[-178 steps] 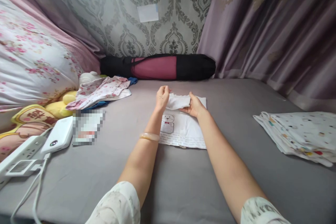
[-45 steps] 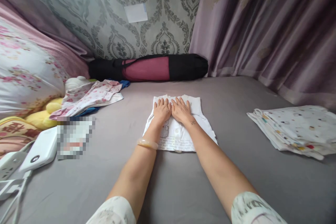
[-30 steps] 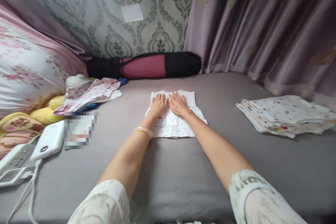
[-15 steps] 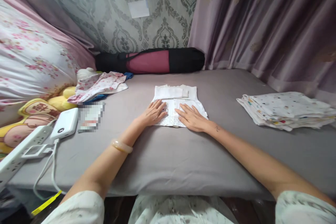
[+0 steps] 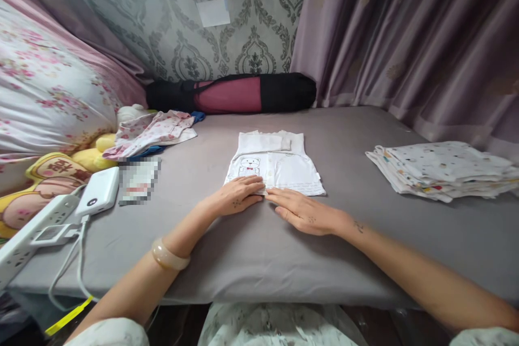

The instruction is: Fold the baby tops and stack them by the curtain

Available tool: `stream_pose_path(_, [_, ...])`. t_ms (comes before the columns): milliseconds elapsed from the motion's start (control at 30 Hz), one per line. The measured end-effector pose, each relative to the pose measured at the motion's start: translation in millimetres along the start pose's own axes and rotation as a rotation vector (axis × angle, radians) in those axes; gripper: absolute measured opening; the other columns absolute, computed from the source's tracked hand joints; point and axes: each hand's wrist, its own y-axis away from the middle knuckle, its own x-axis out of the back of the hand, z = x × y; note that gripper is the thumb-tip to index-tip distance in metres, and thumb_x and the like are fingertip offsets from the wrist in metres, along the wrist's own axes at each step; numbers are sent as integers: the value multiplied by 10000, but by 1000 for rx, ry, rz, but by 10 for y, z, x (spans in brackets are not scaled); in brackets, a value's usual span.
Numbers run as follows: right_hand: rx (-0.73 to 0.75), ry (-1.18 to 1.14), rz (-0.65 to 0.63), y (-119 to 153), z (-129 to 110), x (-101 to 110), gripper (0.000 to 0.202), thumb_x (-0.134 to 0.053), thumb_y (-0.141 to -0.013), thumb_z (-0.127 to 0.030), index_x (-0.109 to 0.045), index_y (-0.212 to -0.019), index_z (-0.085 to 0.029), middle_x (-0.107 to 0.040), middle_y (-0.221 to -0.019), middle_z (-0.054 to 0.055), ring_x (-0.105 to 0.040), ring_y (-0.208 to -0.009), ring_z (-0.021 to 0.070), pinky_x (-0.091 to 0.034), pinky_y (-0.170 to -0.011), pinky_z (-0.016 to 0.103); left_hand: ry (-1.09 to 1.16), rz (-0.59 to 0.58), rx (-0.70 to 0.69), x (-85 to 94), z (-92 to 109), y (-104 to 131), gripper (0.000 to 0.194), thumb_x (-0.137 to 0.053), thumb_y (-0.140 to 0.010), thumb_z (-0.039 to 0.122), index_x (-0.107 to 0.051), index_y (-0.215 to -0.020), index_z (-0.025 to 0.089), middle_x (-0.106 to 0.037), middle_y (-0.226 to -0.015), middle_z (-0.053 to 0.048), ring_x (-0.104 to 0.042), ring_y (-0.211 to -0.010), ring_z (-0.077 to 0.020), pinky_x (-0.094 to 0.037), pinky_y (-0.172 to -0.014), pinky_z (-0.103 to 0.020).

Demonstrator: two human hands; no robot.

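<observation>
A small white shirt with a bear drawing and a button front lies flat on the grey bedsheet. Its sleeves are folded across the upper part. My left hand rests flat over the lower left hem, fingers stretched toward the middle. Across from it, my right hand lies with extended fingers, its tips at the hem's centre. The fingertips of both hands nearly meet there. Neither hand visibly grasps the cloth.
A stack of folded white printed cloths sits at the right. At left are crumpled clothes, a white power bank, a power strip and a yellow plush. A black-and-maroon bag lies along the wall.
Both hands have slid toward me, from the shirt's middle down to its bottom hem. The bear print is now uncovered, and the lower part lies spread flatter and wider.
</observation>
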Motion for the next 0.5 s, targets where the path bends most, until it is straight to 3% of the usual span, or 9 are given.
stream_pose_path(100, [2, 44, 106, 132, 153, 62, 478, -336, -1017, -379, -463, -1460, -248, -482, -1490, 52, -431, -1375, 202, -320, -1170, 395, -13, -4, 44, 46, -51, 133, 377, -381, -1012, 395, -579, -1280, 219, -576, -1354, -105, -557, -1236, -225, -449, -1039, -351])
stream_pose_path(233, [-34, 239, 286, 356, 517, 141, 381, -418, -979, -285, -609, -1304, -230, -607, -1343, 107, -537, -1260, 251, -403, -1089, 459, -32, 18, 89, 115, -148, 344, 332, -372, -1015, 333, -594, -1241, 233, -624, -1253, -92, -596, -1134, -211, -481, -971, -349])
stream_pose_path(367, [-46, 384, 293, 546, 760, 232, 295, -435, -972, -245, -661, -1160, -238, -662, -1210, 102, -583, -1142, 252, -456, -978, 443, -76, 50, 127, 150, -256, 510, 308, -370, -1010, 296, -627, -1173, 244, -659, -1169, -76, -608, -1092, -203, -492, -938, -336])
stream_pose_path(500, [-59, 454, 246, 595, 775, 276, 255, -429, -972, -214, -655, -1089, -236, -678, -1114, 87, -613, -998, 230, -477, -894, 390, -90, 36, 127, 164, -315, 555, 330, -356, -994, 231, -639, -1164, 229, -662, -1168, -82, -607, -1096, -204, -505, -911, -313])
